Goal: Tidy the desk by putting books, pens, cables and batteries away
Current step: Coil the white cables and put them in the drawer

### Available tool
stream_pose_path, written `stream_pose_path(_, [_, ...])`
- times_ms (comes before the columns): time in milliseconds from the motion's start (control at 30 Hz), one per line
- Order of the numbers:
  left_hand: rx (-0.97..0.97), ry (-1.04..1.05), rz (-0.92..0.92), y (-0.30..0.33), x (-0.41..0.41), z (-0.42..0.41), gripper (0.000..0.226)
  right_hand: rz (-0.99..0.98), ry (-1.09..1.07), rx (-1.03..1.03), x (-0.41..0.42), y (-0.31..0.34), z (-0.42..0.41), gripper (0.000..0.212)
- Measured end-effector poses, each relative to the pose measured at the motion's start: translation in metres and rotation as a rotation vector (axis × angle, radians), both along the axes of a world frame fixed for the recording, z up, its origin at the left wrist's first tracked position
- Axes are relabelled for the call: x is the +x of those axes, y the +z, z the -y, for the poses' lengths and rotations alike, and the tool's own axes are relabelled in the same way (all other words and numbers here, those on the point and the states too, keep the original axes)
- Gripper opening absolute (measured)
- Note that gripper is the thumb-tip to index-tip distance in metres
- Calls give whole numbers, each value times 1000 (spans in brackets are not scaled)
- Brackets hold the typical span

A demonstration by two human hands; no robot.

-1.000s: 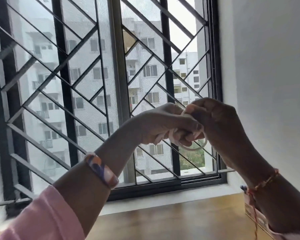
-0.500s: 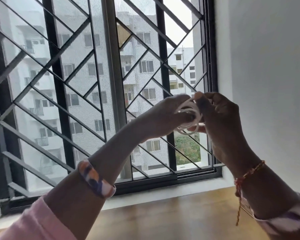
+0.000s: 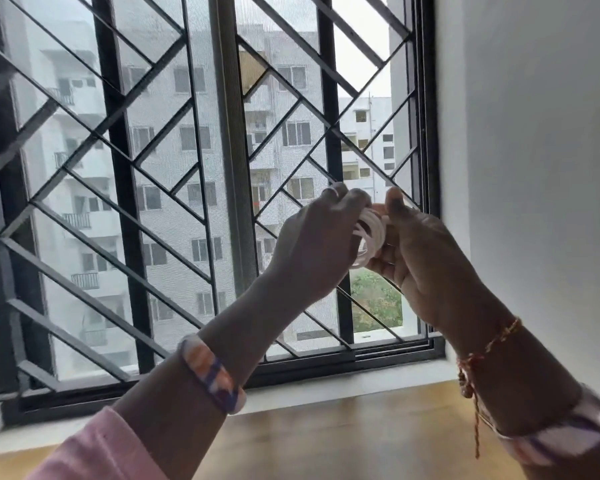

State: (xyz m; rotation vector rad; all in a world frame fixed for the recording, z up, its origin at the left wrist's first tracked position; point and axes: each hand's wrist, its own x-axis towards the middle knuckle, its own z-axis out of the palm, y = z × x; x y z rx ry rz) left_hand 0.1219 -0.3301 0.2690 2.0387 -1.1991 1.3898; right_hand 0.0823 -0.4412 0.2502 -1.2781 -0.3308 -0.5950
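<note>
Cable: we see a thin white cable wound into a small round coil point(image 3: 369, 237), held up in the air in front of the window, between our two hands.
Left hand: our left hand point(image 3: 317, 244) shows its back to us; its fingers curl over the near side of the coil and grip it, with the loops running just past the fingertips.
Right hand: our right hand point(image 3: 420, 258) shows its palm side; the thumb point(image 3: 397, 207) stands upright just right of the coil's top, and the fingers bend in under the loops, so we read it as holding the coil from the right and below.
Coil's place: the loops sit between the left fingertips and the right thumb, touching both hands; the lower arc hangs free below the left fingers.
Wrists: a chunky bangle in orange, white and purple point(image 3: 212, 374) rings the left wrist above a pink sleeve point(image 3: 94, 452); a red-and-yellow thread bracelet point(image 3: 482, 351) with a hanging tail is tied on the right wrist, beside a white and purple striped cuff point(image 3: 561, 438).
Behind the fingers: a black metal window grille with diagonal bars point(image 3: 125, 188), and pale apartment blocks point(image 3: 174, 140) beyond the glass.
Below the hands: a brown wooden desk top point(image 3: 343, 438), well under the coil, meeting a white sill point(image 3: 326, 388).
</note>
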Motion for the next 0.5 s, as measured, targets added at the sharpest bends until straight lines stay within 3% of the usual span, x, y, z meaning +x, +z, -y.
stream_pose_path(167, [-32, 102, -38, 1, -1, 1, 19, 29, -87, -236, 2, -7, -1, 79])
stream_pose_path(233, [-11, 109, -76, 4, 0, -3, 15, 19, -115, -335, -1, -7, 1, 67])
stream_pose_path(333, [14, 137, -153, 11, -4, -10, 16, 35, -142, -576, -10, -7, 2, 23])
stream_pose_path(367, [1, 164, -144, 14, -7, -12, 18, 32, -102, -634, -11, -8, 2, 21])
stream_pose_path(433, [-46, 226, -101, 17, -12, -11, 22, 34, 11, -605, -11, -10, -1, 25])
stream_pose_path(500, [-80, 275, -75, 17, -17, -8, 24, 80, 108, -412, -10, -9, -4, 25])
